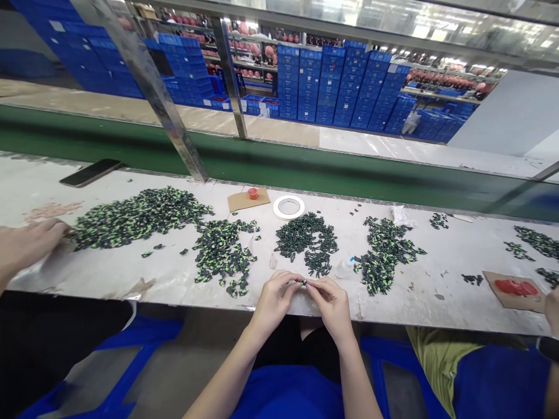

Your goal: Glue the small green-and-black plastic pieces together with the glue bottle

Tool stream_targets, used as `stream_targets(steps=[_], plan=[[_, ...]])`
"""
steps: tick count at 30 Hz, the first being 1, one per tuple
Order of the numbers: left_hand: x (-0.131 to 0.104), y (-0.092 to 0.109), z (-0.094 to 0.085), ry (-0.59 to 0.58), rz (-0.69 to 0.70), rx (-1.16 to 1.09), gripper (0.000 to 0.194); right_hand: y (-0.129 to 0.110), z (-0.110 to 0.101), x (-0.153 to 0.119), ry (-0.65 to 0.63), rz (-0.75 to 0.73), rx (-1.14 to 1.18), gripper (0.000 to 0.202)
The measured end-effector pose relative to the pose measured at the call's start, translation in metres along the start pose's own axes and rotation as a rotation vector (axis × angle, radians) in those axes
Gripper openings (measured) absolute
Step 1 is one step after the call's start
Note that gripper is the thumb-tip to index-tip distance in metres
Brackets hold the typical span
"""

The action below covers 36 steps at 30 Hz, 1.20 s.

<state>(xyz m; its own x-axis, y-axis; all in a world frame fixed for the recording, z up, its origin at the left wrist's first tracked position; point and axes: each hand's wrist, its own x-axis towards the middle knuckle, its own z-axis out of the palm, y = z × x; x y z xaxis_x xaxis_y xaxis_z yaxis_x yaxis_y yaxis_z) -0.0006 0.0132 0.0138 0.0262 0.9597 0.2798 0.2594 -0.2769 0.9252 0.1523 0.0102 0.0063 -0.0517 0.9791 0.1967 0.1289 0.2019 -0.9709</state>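
Note:
At the table's front edge, my left hand point(276, 297) and my right hand point(331, 302) meet fingertip to fingertip. Both pinch one small dark part point(303, 283) with a trace of green; its details are too small to tell. Just beyond them is a pile of small dark green pieces point(297, 235). Black-and-green pieces lie in a pile point(222, 250) to the left and another point(384, 250) to the right. A roll of white tape point(289, 207) lies flat behind the dark pile. Beside it, a red cap-like item point(253, 193) sits on cardboard point(238, 201).
A large pile point(140, 215), a phone point(91, 173) and another person's hand point(32, 244) are at left. Cardboard with red material point(515, 288) and another person's hand point(552, 308) are at right. A metal post point(161, 99) rises behind the table point(166, 285).

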Motion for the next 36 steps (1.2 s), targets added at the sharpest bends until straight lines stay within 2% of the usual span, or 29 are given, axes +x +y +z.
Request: stream_targets(steps=[10, 17, 24, 27, 36], plan=[[-0.002, 0.007, -0.005, -0.049, -0.051, -0.047, 0.014, -0.011, -0.006, -0.001, -0.151, -0.098, -0.176, 0.019], [-0.005, 0.016, -0.006, -0.089, -0.036, -0.038, 0.012, -0.011, -0.006, -0.005, -0.141, -0.108, -0.153, 0.019], [-0.008, 0.014, -0.003, -0.067, -0.035, -0.007, 0.013, -0.018, -0.009, -0.007, -0.163, -0.038, -0.160, 0.018], [-0.006, 0.017, -0.004, -0.095, -0.061, -0.021, 0.013, -0.020, -0.011, -0.007, -0.193, -0.019, -0.145, 0.017], [-0.005, 0.026, -0.007, -0.152, -0.131, -0.031, 0.012, -0.015, -0.007, -0.010, -0.155, -0.034, -0.061, 0.019]])
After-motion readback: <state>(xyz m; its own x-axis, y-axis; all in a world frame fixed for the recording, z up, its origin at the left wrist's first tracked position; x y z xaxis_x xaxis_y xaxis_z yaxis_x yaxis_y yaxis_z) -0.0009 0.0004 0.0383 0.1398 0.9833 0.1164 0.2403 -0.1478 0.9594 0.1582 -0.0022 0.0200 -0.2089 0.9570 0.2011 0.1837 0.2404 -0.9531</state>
